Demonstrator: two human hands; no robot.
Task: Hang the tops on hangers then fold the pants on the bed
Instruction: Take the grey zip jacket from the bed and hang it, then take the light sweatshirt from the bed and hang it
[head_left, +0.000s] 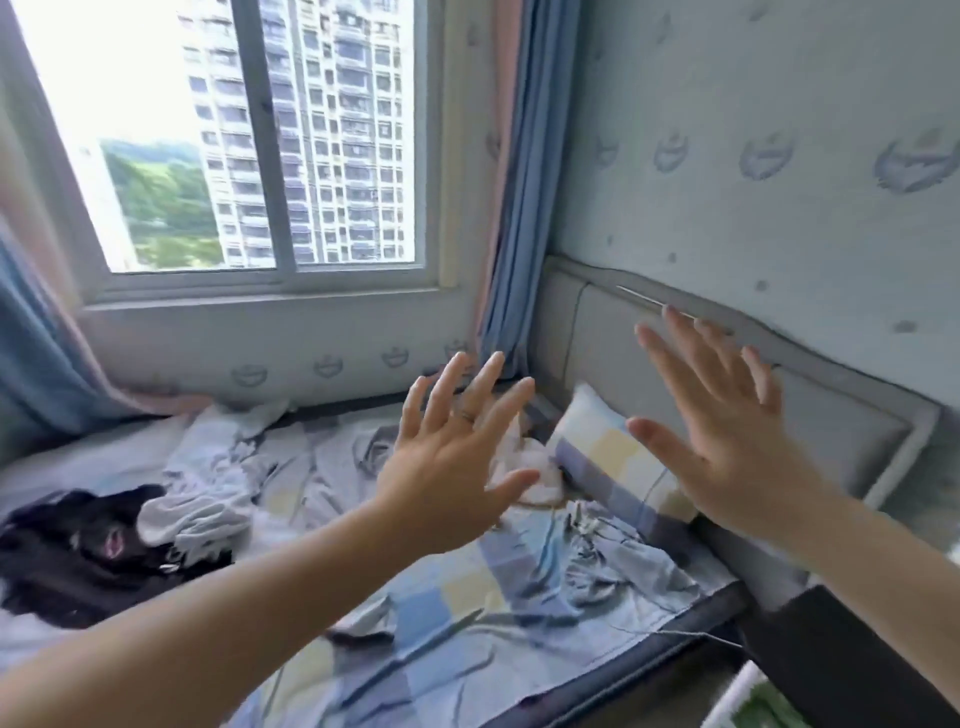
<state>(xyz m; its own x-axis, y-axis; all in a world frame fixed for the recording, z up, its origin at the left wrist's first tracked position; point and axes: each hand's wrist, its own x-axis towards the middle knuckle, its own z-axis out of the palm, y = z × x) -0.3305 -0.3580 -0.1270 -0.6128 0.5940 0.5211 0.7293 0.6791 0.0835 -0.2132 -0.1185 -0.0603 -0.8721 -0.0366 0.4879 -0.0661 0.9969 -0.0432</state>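
Left hand (447, 467), right hand (727, 447): grip spread, empty, above bed (467, 597); black garment (78, 556) far left.

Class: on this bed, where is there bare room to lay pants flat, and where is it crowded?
Free: the checked sheet between the black garment and the pillow. Crowded: the window side, with the pale crumpled clothes.

Both hands up over the bed (519, 613), left hand (447, 467) and right hand (727, 441) spread wide and empty, a black garment (78, 556) bunched at the left beside a pale top (208, 499), a checked pillow (613, 462) against the headboard (852, 431) under the window (260, 140).
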